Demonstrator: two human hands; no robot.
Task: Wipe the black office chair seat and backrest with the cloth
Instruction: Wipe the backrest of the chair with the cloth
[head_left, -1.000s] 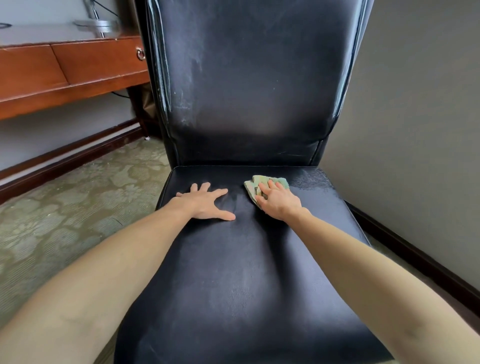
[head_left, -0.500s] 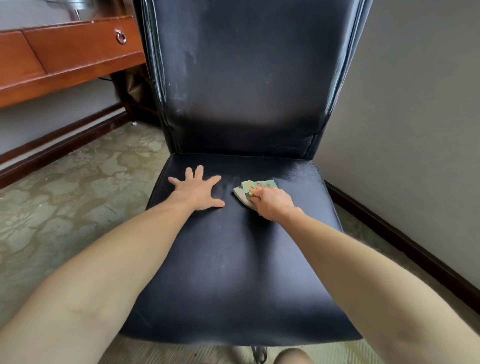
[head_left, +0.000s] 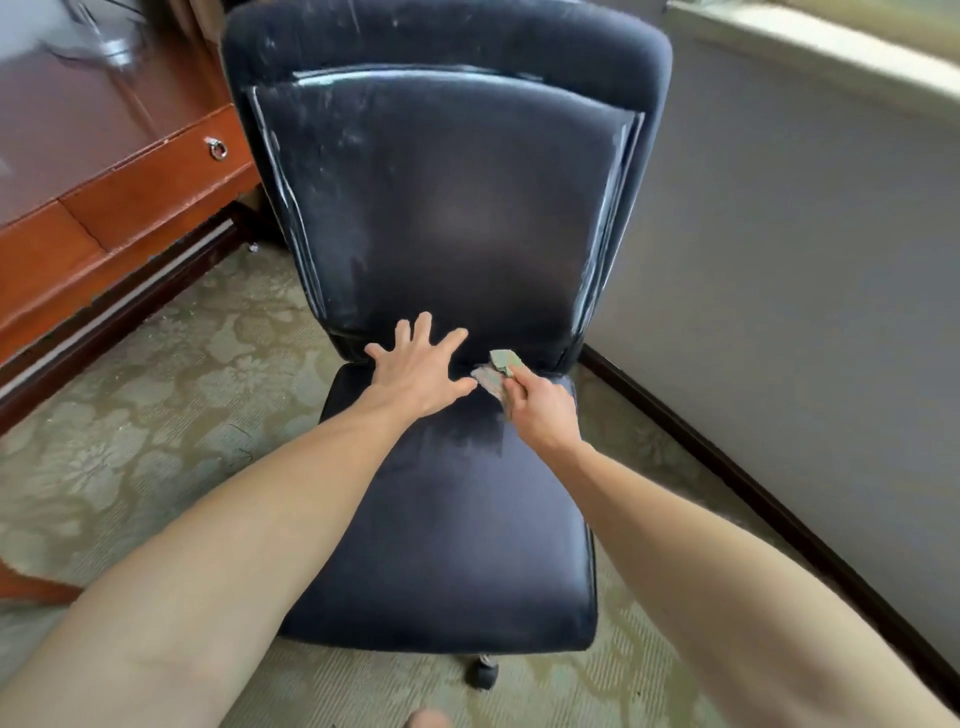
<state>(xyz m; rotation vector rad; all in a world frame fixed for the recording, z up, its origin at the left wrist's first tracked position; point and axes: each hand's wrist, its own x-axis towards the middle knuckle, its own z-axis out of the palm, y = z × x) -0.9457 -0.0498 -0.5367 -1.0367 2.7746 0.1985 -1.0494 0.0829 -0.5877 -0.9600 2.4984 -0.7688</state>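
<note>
The black office chair fills the middle of the view, with its seat low and its tall backrest streaked with white marks. My left hand rests flat with spread fingers at the back of the seat, fingertips against the bottom of the backrest. Just to its right my right hand grips a small folded green cloth, held up off the seat near the seam between seat and backrest.
A reddish wooden desk with a ring-pull drawer stands at the left, close to the chair's back. A grey wall with a dark baseboard runs along the right. Patterned green carpet lies around the chair; a caster shows under the seat's front.
The view has pulled back and up, showing the whole backrest. My right hand went from pressing the cloth flat on the seat to gripping it, lifted near the seam. My left hand slid toward the backrest.
</note>
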